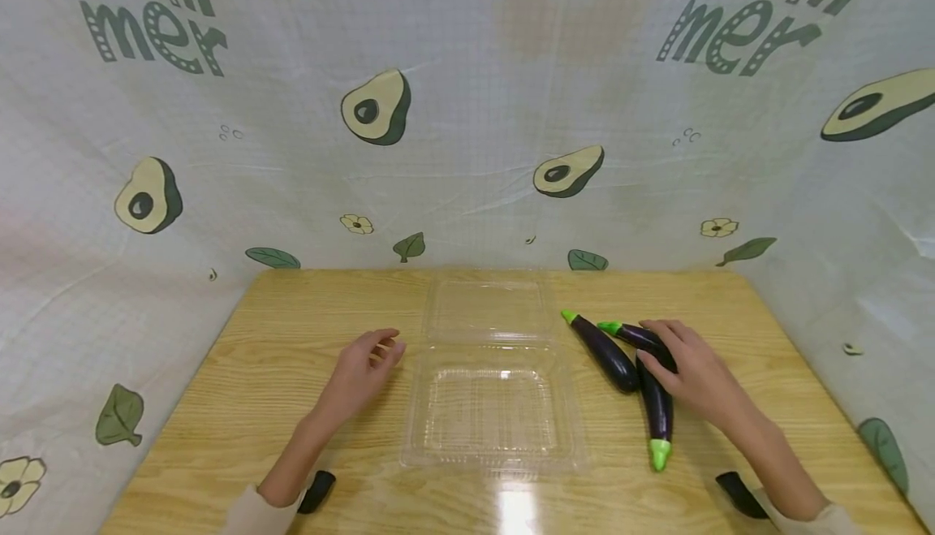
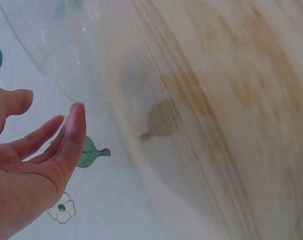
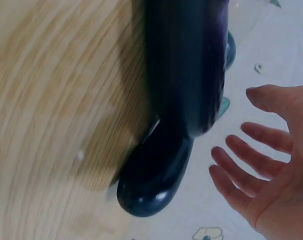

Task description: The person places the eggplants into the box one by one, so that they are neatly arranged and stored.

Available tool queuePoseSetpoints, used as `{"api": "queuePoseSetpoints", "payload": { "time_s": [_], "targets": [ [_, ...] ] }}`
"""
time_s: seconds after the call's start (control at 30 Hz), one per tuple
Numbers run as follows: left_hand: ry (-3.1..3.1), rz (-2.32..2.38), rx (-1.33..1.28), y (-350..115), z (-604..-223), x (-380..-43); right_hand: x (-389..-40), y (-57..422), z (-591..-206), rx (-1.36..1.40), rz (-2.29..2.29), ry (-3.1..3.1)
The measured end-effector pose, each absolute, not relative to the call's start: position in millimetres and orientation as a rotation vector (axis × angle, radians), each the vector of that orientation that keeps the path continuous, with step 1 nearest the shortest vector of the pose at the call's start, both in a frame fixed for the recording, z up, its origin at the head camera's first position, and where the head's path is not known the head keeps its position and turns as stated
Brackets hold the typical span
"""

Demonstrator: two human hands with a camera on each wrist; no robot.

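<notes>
Three dark purple eggplants with bright green stem ends lie together on the right of the table: a left one (image 1: 602, 352), an upper one (image 1: 643, 338) and a lower one (image 1: 657, 405). Over the upper and lower ones hovers my right hand (image 1: 694, 368), fingers spread and relaxed. In the right wrist view a gap shows between that hand (image 3: 271, 160) and the nearest eggplant (image 3: 186, 65). A clear plastic clamshell box (image 1: 416, 429) lies opened flat mid-table, its lid toward the back. Just left of it, my left hand (image 1: 365, 368) hangs loosely curved, holding nothing.
The wooden table (image 1: 292, 316) meets a pale curtain (image 1: 467, 218) printed with avocados, leaves and lettering at the back and both sides. Black straps (image 1: 316, 492) sit at both wrists. Light glares off the table front.
</notes>
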State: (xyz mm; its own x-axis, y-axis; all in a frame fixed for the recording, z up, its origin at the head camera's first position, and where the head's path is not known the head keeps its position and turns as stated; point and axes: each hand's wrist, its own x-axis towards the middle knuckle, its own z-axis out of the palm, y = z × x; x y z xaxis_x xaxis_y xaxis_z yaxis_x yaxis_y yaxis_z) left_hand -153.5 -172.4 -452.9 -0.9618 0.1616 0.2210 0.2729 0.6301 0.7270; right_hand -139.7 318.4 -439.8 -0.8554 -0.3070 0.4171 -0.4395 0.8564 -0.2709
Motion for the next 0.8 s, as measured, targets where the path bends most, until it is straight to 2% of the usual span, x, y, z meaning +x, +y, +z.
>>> {"api": "queuePoseSetpoints", "payload": {
  "time_s": [0.8],
  "targets": [
    [-2.671, -1.784, -0.257, -151.7, -455.5, -140.9, -128.2, 290.5, -445.9, 0.6, 0.562, -2.83]
  ]
}}
